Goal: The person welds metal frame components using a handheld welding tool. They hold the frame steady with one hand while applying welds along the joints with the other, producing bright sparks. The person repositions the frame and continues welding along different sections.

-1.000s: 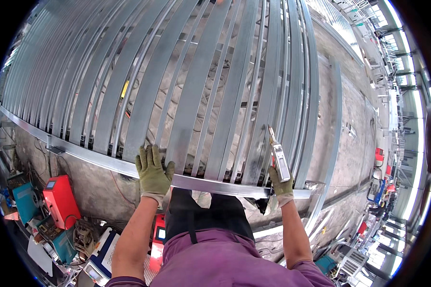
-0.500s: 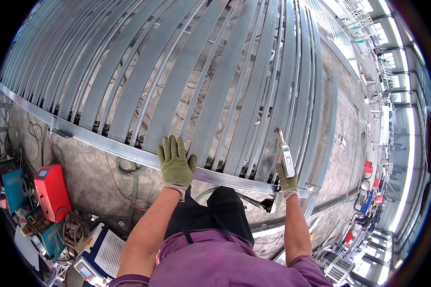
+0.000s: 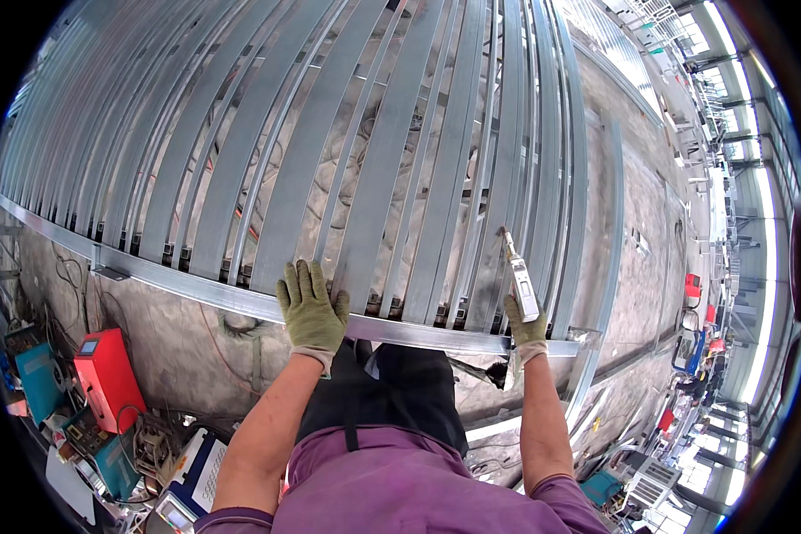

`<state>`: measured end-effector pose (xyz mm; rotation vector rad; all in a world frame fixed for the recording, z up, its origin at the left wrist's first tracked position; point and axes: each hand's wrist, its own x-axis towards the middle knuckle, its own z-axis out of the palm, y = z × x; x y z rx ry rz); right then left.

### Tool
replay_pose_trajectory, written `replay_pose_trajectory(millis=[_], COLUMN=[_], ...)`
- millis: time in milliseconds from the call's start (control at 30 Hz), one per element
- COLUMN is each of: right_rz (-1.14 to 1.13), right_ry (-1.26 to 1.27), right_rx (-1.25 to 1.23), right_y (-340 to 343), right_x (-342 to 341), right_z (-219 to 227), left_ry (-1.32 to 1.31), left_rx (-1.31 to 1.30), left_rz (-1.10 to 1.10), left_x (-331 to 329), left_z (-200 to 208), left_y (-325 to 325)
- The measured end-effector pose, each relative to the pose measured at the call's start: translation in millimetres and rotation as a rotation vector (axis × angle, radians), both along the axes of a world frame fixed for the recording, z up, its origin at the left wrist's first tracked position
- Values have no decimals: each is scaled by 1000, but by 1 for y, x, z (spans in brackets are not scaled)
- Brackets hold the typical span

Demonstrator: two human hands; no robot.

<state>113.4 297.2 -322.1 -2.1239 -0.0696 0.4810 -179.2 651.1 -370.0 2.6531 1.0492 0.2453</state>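
My left hand, in a green work glove, lies with fingers spread over the front rail and the near end of a flat grey metal bar. My right hand, gloved alike, is wrapped round the rear of a white handheld welding torch. The torch's slim nozzle points away from me, its dark tip over one of the right-hand bars. Whether the tip touches metal I cannot tell. Most of the right fingers are hidden behind the torch. The bars run away from the rail in a wide frame, with gaps between them.
At the lower left stand a red machine, a teal unit and a blue-and-white machine. A dark frayed end hangs below the rail by my right wrist. Cables lie on the concrete floor.
The view has shifted a little, so frame and hands sit farther left. Both hands keep about the same places on the frame, the torch still in my right.
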Motion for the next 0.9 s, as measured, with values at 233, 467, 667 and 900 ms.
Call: replay_pose_trajectory(millis=[233, 467, 667, 900], right_rz=[-51, 73, 162, 459], right_ry=[15, -115, 138, 358], right_rx=[80, -67, 75, -80], right_y=[-2, -5, -31, -53], right_x=[2, 1, 39, 121], right_z=[3, 10, 41, 152], left_ry=[-17, 14, 59, -49], left_rx=[-9, -15, -30, -211], left_rz=[-11, -5, 15, 21], left_x=[3, 2, 7, 69], left_z=[-8, -2, 9, 68], left_y=[-5, -3, 1, 17])
